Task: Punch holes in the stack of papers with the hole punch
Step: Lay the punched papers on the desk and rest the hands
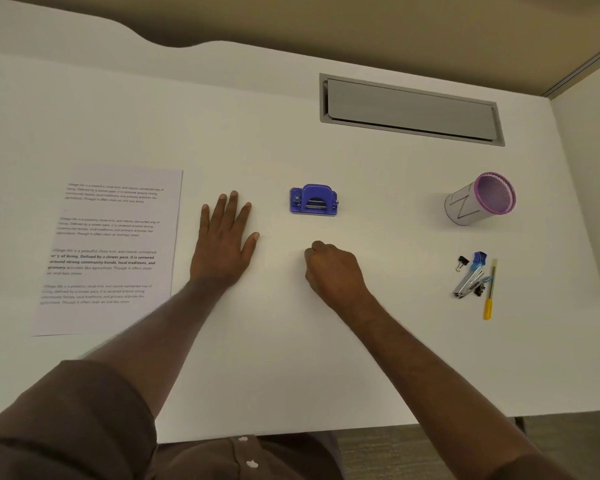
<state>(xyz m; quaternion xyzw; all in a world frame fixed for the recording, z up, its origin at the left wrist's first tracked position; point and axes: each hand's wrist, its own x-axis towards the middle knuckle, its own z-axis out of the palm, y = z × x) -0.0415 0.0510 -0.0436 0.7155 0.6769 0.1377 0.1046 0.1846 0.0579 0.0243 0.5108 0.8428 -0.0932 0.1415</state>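
A blue hole punch [313, 199] stands on the white desk [291, 358] near its middle. A stack of printed papers [110, 249] lies flat at the left. My left hand [224, 242] rests flat on the desk between the papers and the punch, fingers straight and spread. My right hand [335, 268] sits just below the punch with its fingers curled into a fist, holding nothing. Neither hand touches the punch or the papers.
A grey cable flap [411, 109] is set into the desk at the back right. A pink-rimmed pen cup [482, 199] lies on its side at the right. Below it lie a stapler [470, 277], binder clips [461, 263] and a yellow-handled tool [489, 299].
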